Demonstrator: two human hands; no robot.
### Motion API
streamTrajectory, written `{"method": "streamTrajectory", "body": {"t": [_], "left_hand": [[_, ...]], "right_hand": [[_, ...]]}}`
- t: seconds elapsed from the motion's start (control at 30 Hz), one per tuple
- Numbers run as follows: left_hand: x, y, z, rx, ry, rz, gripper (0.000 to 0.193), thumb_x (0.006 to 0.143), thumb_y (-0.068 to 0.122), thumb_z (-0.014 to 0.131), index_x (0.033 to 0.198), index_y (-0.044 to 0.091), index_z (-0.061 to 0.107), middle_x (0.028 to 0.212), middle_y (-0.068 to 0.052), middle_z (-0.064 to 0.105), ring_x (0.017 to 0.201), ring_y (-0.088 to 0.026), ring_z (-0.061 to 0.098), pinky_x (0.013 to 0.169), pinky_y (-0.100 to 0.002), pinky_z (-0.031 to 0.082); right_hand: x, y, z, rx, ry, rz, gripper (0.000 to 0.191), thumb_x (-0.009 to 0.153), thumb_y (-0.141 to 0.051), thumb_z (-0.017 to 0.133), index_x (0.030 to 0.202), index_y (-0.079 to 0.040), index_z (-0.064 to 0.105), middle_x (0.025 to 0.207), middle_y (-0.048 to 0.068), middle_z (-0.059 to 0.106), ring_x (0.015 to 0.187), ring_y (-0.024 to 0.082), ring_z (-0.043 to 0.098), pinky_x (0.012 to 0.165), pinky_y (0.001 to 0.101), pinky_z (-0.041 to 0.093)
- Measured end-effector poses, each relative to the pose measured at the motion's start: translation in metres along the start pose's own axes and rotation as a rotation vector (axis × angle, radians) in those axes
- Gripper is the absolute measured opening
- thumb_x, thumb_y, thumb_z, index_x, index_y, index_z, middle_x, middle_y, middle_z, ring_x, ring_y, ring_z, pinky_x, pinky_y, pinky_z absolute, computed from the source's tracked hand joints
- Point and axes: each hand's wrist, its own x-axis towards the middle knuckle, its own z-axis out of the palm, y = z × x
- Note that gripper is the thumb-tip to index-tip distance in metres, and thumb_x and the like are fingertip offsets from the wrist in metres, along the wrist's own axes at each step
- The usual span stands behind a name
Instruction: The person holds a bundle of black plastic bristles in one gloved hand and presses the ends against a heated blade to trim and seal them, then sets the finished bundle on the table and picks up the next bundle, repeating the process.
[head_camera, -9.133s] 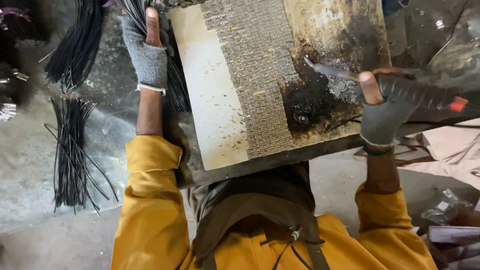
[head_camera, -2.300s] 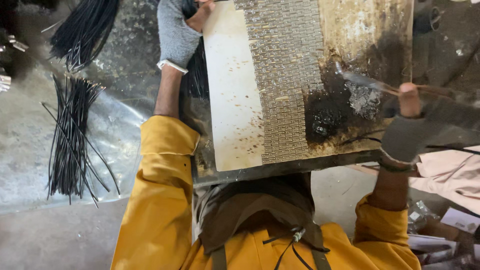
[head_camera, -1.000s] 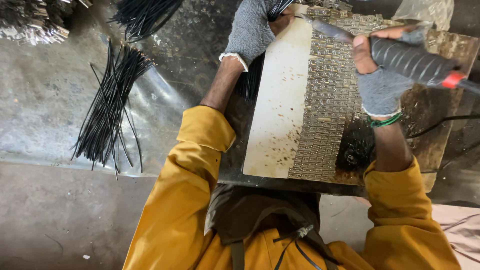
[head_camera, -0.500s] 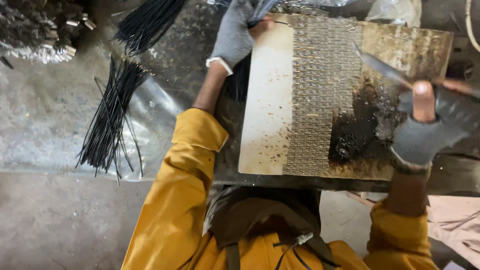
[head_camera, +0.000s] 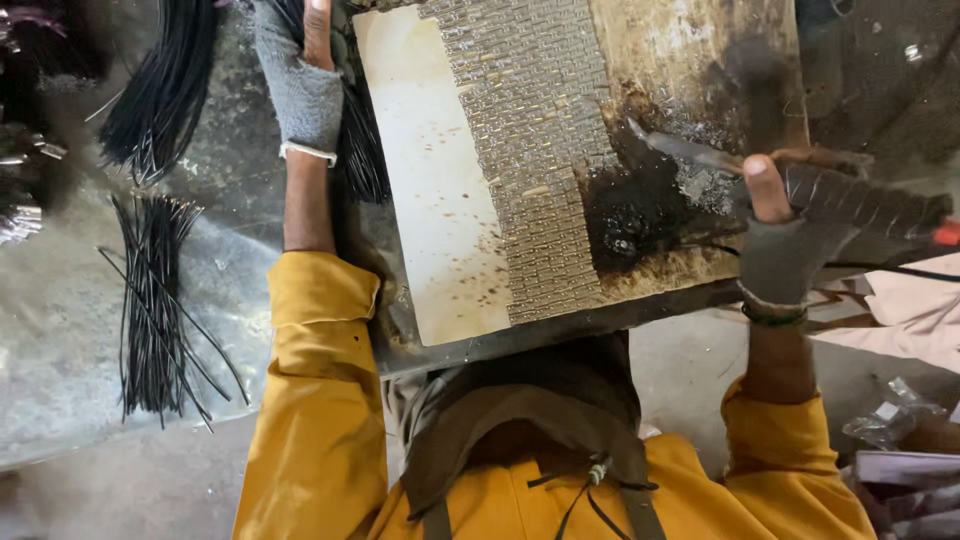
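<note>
The right hand (head_camera: 790, 255), in a grey fingerless knitted glove, is clenched around the dark ribbed handle of a soldering-type iron tool (head_camera: 860, 200), its thumb up along the handle and the flat metal tip (head_camera: 690, 152) lowered over the scorched black patch (head_camera: 640, 205) on the stained wooden work board (head_camera: 700, 60). Just left of that patch lies the woven strip of small silvery metal links (head_camera: 535, 160), running up the board between the burnt area and a pale cream sheet (head_camera: 430, 180) beneath it. The left hand (head_camera: 300, 75), gloved the same way, rests at the board's upper left edge, fingers closed loosely on a bundle of thin black wires (head_camera: 360, 140); how firmly it holds them cannot be told. More black wire bundles (head_camera: 155, 300) lie well apart on the grey tabletop (head_camera: 60, 330). To do this step well, I judge the tip should meet the work squarely, with the handle held low and steady so it does not skid onto the pale sheet. The left hand would best keep the board pinned so the mesh does not shift. The bare thumb sits near the hot end, so the grip should stay back on the handle.
</note>
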Motion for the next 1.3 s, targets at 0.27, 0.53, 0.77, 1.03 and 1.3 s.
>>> {"method": "streamTrajectory", "body": {"t": [0.27,0.53,0.77,1.03,1.3], "left_hand": [[-0.015,-0.04,0.002,0.06,-0.011,-0.074,0.014,0.103,0.01,0.072,0.106,-0.004,0.07,0.097,-0.007,0.073,0.089,-0.016,0.066,0.08,-0.036,0.053],[-0.015,-0.016,0.018,0.191,-0.077,-0.116,0.013,0.098,0.015,0.076,0.098,0.003,0.072,0.081,-0.007,0.073,0.074,-0.017,0.068,0.067,-0.034,0.051],[-0.006,-0.006,0.022,0.051,-0.2,-0.09,0.008,0.103,0.017,0.074,0.103,0.009,0.073,0.091,-0.005,0.075,0.081,-0.015,0.068,0.071,-0.033,0.054],[-0.014,-0.005,0.028,0.155,-0.175,-0.198,0.023,0.1,0.031,0.083,0.1,0.011,0.071,0.091,-0.005,0.072,0.082,-0.019,0.069,0.074,-0.035,0.054],[-0.016,-0.017,0.034,0.304,-0.101,-0.028,0.027,0.095,0.03,0.084,0.105,0.01,0.07,0.101,-0.009,0.067,0.091,-0.027,0.067,0.081,-0.041,0.054]], "right_hand": [[0.031,0.018,-0.006,-0.105,-0.07,-0.136,0.025,0.107,-0.013,0.083,0.113,-0.001,0.062,0.1,0.006,0.065,0.086,0.015,0.062,0.074,0.0278,0.051],[0.108,0.009,0.066,0.222,-0.278,-0.294,0.016,0.099,-0.008,0.07,0.11,0.002,0.065,0.082,0.011,0.067,0.057,0.02,0.06,0.051,0.034,0.047],[0.145,-0.006,0.194,0.395,-0.235,-0.59,0.04,0.107,-0.009,0.092,0.125,-0.004,0.056,0.115,0.011,0.063,0.105,0.022,0.064,0.088,0.0379,0.061],[0.137,0.002,0.23,0.449,-0.441,-0.326,0.047,0.105,-0.002,0.076,0.14,-0.01,0.045,0.126,0.01,0.059,0.115,0.025,0.063,0.103,0.0458,0.056],[0.128,0.009,0.223,0.298,-0.404,-0.148,0.039,0.108,-0.016,0.085,0.134,-0.007,0.057,0.12,0.004,0.059,0.109,0.017,0.058,0.104,0.0365,0.05]]}}
